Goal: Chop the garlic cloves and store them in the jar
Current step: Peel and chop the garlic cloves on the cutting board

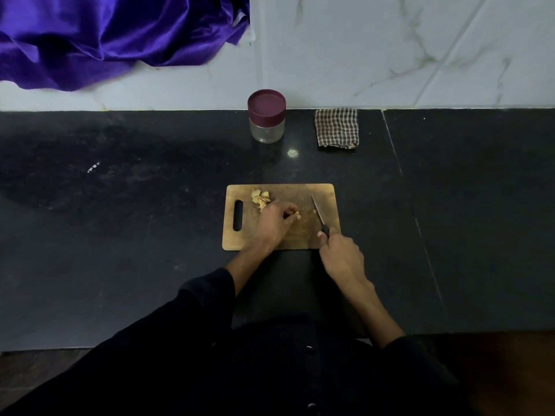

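Observation:
A wooden cutting board (pixel 324 193) with a handle slot on its left lies on the black counter. A small heap of garlic cloves (pixel 260 198) sits near its far left. My left hand (pixel 274 220) rests on the board and pinches a garlic clove (pixel 295 214) in its curled fingers. My right hand (pixel 341 255) grips the black handle of a knife (pixel 318 214), whose blade points away over the board, just right of the clove. A clear jar (pixel 266 120) with a maroon lid on stands near the wall, beyond the board.
A folded checked cloth (pixel 337 127) lies right of the jar against the marble wall. Purple satin fabric (pixel 105 34) hangs at the top left. The black counter (pixel 120 205) stretches wide on both sides; its front edge runs just before my body.

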`<action>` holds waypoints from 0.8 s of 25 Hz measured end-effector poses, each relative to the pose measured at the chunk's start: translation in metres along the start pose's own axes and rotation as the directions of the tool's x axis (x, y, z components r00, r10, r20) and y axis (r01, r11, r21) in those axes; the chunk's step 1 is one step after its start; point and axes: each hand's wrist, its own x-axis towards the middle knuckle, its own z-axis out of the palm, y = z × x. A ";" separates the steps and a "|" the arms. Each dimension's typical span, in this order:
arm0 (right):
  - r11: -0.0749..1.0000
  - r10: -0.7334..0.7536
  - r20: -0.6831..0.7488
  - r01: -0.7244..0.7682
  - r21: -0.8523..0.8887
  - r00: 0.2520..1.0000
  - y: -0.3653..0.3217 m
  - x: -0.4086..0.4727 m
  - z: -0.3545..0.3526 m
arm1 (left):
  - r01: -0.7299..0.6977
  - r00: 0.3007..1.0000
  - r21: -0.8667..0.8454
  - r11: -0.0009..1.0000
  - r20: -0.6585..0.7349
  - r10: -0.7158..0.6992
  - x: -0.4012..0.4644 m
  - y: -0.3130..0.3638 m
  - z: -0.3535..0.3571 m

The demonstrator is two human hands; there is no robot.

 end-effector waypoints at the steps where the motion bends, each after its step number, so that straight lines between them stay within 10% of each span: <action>1: 1.000 0.004 -0.006 -0.004 0.000 1.000 0.000 -0.001 -0.001 | -0.007 1.000 0.004 1.000 0.005 0.007 0.000 0.000 0.000; 9: 1.000 0.019 0.003 -0.019 0.018 1.000 0.003 -0.007 0.000 | -0.266 0.964 0.308 0.913 0.112 0.242 -0.009 0.017 -0.003; 20: 0.999 0.023 0.009 -0.023 0.045 1.000 0.003 -0.006 0.001 | -0.313 0.939 0.445 0.839 0.280 0.202 0.012 0.024 0.000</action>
